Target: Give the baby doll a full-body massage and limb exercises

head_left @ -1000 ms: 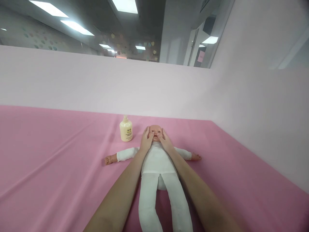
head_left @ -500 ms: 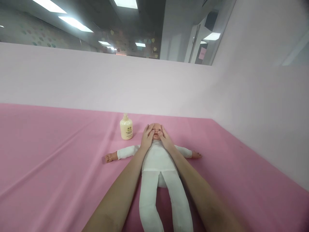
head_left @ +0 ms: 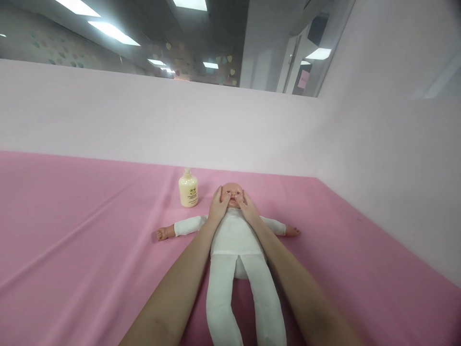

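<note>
A baby doll point(head_left: 236, 235) with a white cloth body lies on its back, arms stretched out to both sides and legs toward me. My left hand point(head_left: 217, 207) rests along the left side of the doll's head, fingers extended and thumb on the cheek by the mouth. On the opposite side, my right hand point(head_left: 248, 207) mirrors it, its thumb against the other cheek. Both hands are open, with the thumbs apart from the fingers. Between them the doll's forehead, eyes and mouth show. The hands cover the sides of its head.
A pale yellow bottle point(head_left: 188, 190) with a dark printed label stands upright to the left of the doll's head. Pink cloth point(head_left: 90, 230) with a few creases covers the surface. A white wall point(head_left: 162, 120) runs behind, with glass above it, and another wall rises at the right.
My fingers have slid off the doll's upper face to the sides of its head, uncovering the eyes and forehead. The thumbs stay close to the mouth. Doll and bottle have not moved.
</note>
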Motion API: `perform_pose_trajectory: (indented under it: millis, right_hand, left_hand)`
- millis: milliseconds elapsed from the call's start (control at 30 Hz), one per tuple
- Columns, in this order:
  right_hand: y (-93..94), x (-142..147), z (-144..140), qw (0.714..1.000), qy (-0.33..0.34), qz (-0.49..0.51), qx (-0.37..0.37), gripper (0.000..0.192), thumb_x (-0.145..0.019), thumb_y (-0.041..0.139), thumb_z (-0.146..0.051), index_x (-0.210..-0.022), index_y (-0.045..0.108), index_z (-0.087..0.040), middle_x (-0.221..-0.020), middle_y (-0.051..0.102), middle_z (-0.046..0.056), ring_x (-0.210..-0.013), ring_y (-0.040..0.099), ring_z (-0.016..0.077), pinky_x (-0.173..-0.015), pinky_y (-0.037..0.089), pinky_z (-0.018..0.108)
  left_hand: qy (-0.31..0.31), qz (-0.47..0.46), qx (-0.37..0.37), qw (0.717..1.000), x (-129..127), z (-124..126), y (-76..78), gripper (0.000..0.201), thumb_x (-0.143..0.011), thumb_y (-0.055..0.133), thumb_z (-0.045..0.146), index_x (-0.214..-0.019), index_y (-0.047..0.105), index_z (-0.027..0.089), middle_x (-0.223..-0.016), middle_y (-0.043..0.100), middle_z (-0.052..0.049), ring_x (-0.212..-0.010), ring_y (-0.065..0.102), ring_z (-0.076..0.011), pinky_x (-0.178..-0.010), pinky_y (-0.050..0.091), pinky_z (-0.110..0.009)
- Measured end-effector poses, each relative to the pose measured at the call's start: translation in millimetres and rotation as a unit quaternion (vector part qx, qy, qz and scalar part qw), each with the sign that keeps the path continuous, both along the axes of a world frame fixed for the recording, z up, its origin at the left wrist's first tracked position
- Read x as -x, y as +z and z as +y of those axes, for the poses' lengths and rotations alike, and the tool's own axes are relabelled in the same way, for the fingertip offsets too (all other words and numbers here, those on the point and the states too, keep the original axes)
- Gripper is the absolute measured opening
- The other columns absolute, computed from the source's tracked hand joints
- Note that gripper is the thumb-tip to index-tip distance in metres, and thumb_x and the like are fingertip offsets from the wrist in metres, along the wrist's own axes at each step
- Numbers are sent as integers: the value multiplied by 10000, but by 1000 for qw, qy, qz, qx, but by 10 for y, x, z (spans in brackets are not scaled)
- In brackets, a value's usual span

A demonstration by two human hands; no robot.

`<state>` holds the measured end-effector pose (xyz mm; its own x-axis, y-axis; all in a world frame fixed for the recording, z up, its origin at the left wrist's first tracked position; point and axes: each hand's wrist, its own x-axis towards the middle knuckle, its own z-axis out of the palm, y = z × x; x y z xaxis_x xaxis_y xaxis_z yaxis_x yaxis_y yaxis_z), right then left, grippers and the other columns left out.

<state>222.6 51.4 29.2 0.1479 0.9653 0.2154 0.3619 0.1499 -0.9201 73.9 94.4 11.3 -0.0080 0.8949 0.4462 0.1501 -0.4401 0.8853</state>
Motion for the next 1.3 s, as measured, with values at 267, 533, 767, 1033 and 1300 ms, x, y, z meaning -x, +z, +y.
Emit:
perform_pose_trajectory:
  millis: [267, 533, 767, 1033, 1300]
  right_hand:
    - [24, 12, -19, 997, 56, 2, -58, 845, -877, 456, -674, -1552, 191, -239, -1608, 223, 4, -1494, 206, 191, -1234, 152, 375]
    - [50, 20, -12, 984, 101, -47, -139, 636, -935, 375, -632, -1468, 413, -287, -1609, 229, -36, -1518, 58, 164, -1241, 97, 371]
    - [-31, -22, 57, 996, 63, 3, -69, 793, -879, 486, -642, -1536, 246, -267, -1620, 183, -13, -1512, 122, 184, -1240, 111, 383]
    - [-94, -35, 98, 999, 31, 29, -5, 910, -839, 523, -664, -1556, 175, -222, -1611, 213, 20, -1494, 210, 208, -1232, 172, 382]
    - [-49, -30, 50, 998, 42, 4, -49, 895, -875, 468, -664, -1555, 165, -167, -1621, 159, 48, -1508, 146, 196, -1239, 122, 373]
  left_hand:
    - [-42, 0, -55, 998, 10, -9, 14, 460, -949, 497, 384, -1392, 518, 264, -1539, 389, -39, -1465, 281, -210, -1220, 221, -400]
    - [-74, -14, -79, 994, 14, -40, 52, 385, -946, 491, 346, -1297, 621, 253, -1549, 374, -30, -1456, 300, -219, -1221, 220, -379]
    - [-60, -18, -56, 996, 21, -18, 33, 433, -931, 522, 339, -1360, 553, 288, -1547, 375, -16, -1461, 288, -217, -1223, 215, -392]
    - [-40, -30, -5, 999, 9, 44, -54, 572, -922, 545, 412, -1456, 416, 254, -1555, 365, -44, -1457, 299, -220, -1225, 214, -400]
    - [-49, -7, -34, 998, 13, 9, -6, 514, -940, 517, 389, -1435, 460, 267, -1564, 350, -31, -1474, 260, -210, -1233, 184, -402]
